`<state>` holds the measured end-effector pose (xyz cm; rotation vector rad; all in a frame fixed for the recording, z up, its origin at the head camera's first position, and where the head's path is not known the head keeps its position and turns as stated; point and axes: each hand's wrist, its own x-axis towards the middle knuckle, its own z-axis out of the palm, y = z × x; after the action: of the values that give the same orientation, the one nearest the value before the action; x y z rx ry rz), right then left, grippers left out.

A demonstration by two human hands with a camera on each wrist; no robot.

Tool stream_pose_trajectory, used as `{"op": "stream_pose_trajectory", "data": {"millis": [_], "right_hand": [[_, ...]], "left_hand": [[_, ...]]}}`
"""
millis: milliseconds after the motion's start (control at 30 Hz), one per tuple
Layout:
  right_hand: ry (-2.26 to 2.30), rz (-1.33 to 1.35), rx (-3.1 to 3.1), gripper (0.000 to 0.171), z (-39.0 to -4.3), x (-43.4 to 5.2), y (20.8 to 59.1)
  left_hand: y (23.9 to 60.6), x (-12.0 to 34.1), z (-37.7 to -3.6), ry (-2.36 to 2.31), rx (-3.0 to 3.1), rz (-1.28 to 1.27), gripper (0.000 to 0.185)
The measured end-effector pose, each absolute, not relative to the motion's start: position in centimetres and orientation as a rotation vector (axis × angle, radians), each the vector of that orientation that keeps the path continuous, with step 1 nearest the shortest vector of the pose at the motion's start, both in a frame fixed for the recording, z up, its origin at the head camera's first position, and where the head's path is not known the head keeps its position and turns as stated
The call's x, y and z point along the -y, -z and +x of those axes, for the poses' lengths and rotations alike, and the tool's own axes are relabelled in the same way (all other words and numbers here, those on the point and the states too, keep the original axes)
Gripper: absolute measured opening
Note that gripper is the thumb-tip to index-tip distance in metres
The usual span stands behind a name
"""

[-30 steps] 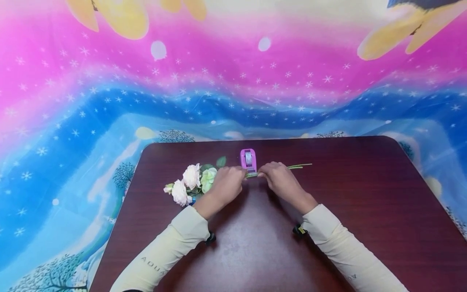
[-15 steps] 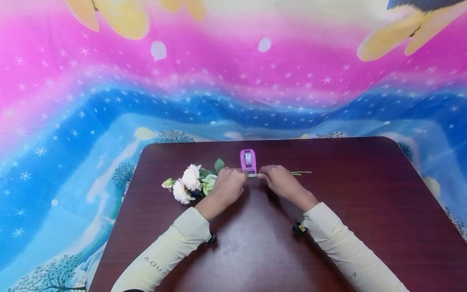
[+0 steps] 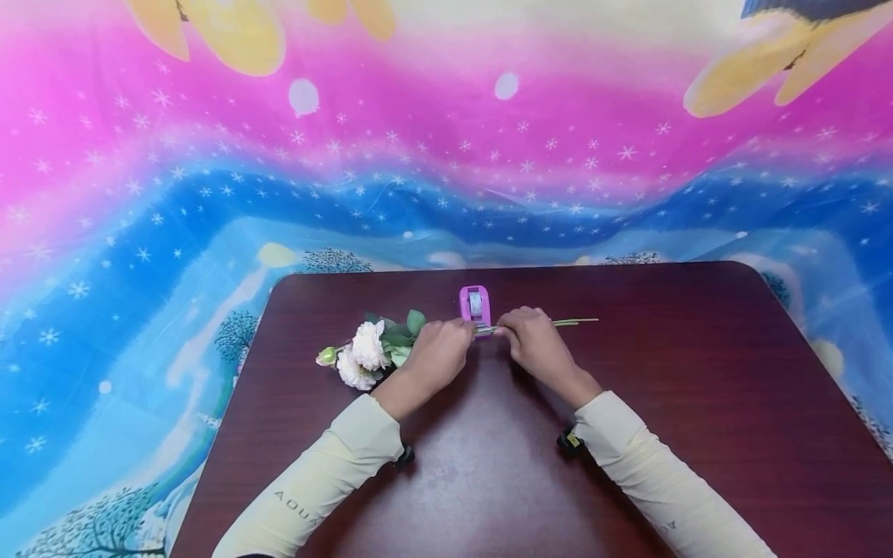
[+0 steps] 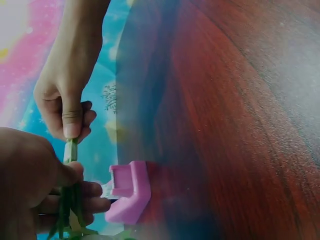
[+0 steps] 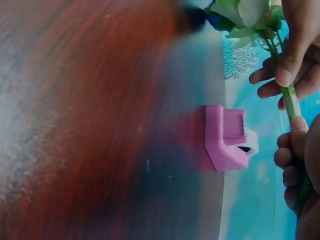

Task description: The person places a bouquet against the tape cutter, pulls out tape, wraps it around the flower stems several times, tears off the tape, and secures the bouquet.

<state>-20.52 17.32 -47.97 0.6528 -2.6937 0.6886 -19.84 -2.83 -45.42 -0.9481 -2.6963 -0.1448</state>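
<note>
Pinching the green flower stems between thumb and fingers, left hand and right hand sit close together, just in front of the pink tape dispenser. Stems are held just above the bench; blooms point left. Judgement: keep stems bunched and parallel, grip tight near the dispenser's cutter.
</note>
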Motion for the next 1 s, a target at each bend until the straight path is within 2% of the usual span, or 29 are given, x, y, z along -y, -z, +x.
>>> {"op": "stream_pose_trajectory", "data": {"millis": [200, 467, 733, 1000], "right_hand": [[-0.692, 0.669, 2.771, 0.015, -20.3, -17.3, 47.9], [-0.735, 0.602, 3.018, 0.034, -20.5, -17.5, 46.9], [-0.700, 0.682, 2.948, 0.021, -20.8, -17.5, 47.3], [-0.612, 0.695, 2.772, 0.017, -20.4, -17.3, 48.4]], "left_hand": [[45.9, 2.9, -19.8, 0.149, 2.711, -0.941, 0.008], [46.4, 2.8, -19.5, 0.022, 2.593, -0.938, 0.014], [46.6, 2.7, -19.5, -0.017, 2.545, -0.948, 0.009], [46.0, 2.9, -20.0, 0.376, 2.773, -0.910, 0.010]]}}
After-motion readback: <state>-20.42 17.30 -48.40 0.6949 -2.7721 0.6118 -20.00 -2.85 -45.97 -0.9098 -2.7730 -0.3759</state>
